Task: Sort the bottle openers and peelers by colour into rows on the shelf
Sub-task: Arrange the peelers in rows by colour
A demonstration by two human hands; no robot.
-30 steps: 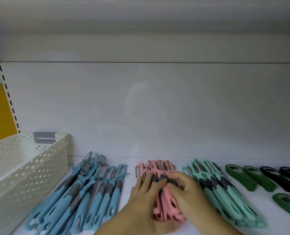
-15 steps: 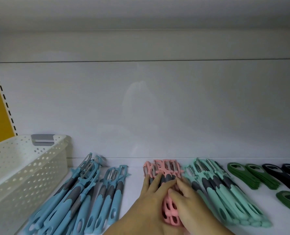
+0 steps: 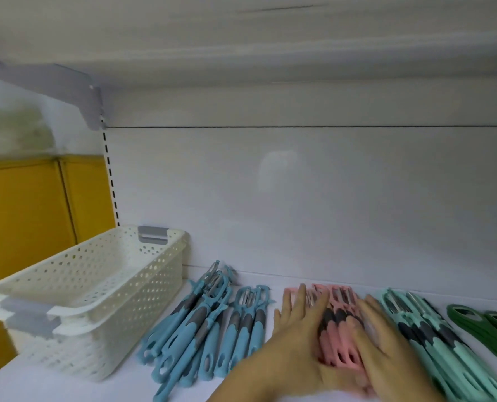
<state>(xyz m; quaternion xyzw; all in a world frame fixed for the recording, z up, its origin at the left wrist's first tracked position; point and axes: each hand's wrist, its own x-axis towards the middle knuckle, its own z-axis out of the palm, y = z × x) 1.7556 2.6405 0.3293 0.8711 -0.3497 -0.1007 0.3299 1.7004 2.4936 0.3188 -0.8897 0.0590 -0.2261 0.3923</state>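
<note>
The person stands close at the shelf [image 3: 116, 391] with both hands down on the bundle of pink peelers [image 3: 339, 298], which lies between the two sets of fingers. The left hand [image 3: 296, 340] has its fingers [image 3: 317, 310] straight and spread, laid against the bundle's left flank. The right hand [image 3: 386, 352] lies flat along the right flank, its fingers extended and grasping nothing. Neither hand clenches; the picture is smeared here, so finer contact cannot be read. The hands seem to be squeezing the pink handles together from both sides so that they form one tidy row. The blades point away beyond the fingertips, toward the back panel. Just left of the left fingers lie the blue peelers [image 3: 203, 329], a looser heap with some handles crossing. Just right of the right fingers, the mint peelers [image 3: 427, 338] run in their own slanted row, and further right are the green bottle openers [image 3: 473, 326]. Each colour keeps its own lane, which looks like the reason for the careful pressing. Well to the left of both hands stands a white perforated basket [image 3: 102, 288], seemingly stacked on another.
</note>
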